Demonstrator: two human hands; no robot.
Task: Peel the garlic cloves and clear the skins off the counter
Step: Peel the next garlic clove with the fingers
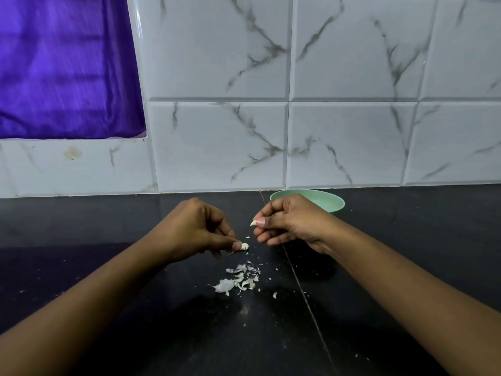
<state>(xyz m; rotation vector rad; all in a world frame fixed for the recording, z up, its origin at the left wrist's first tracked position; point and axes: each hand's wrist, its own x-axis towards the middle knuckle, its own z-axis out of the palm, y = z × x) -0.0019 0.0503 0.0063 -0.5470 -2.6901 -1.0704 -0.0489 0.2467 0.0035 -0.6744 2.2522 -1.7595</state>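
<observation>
My left hand [200,230] pinches a small pale piece, a garlic clove or its skin [244,246], between thumb and fingertips just above the black counter [135,308]. My right hand [287,219] holds a small garlic clove [253,223] at its fingertips, a little higher and to the right. Below and between the hands a loose pile of white garlic skins [238,280] lies scattered on the counter. Smaller flakes are spread around the pile.
A mint-green bowl [329,200] stands behind my right hand, against the marble-patterned tile wall [271,131]; its inside is partly hidden. A purple cloth [65,66] hangs in an opening at the upper left. A seam runs across the counter [306,294].
</observation>
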